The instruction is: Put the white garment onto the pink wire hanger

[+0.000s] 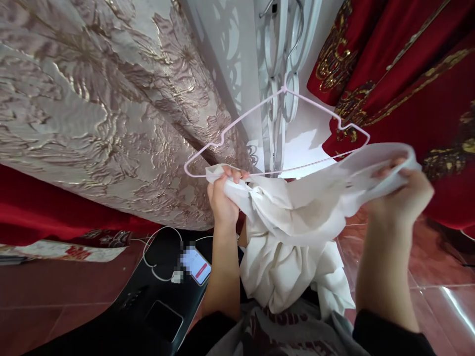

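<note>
A sheer white garment lies bunched over my lap, its upper edge stretched between my two hands. My left hand grips one end of that edge, fingers closed over the cloth close to the hanger's lower bar. The other end is in my right hand, which is closed round the raised hem. Just beyond the cloth hangs a pale pink hanger, its metal hook up on the white rack. Its bottom bar passes at my left fingertips; I cannot tell whether they touch it. Folds hide what lies under the garment.
A beige floral brocade curtain hangs at the left, red cloth with gold embroidery at the right. The white scrollwork rack stands ahead. On a black surface at lower left lie a lit phone, a dark phone and a white cable.
</note>
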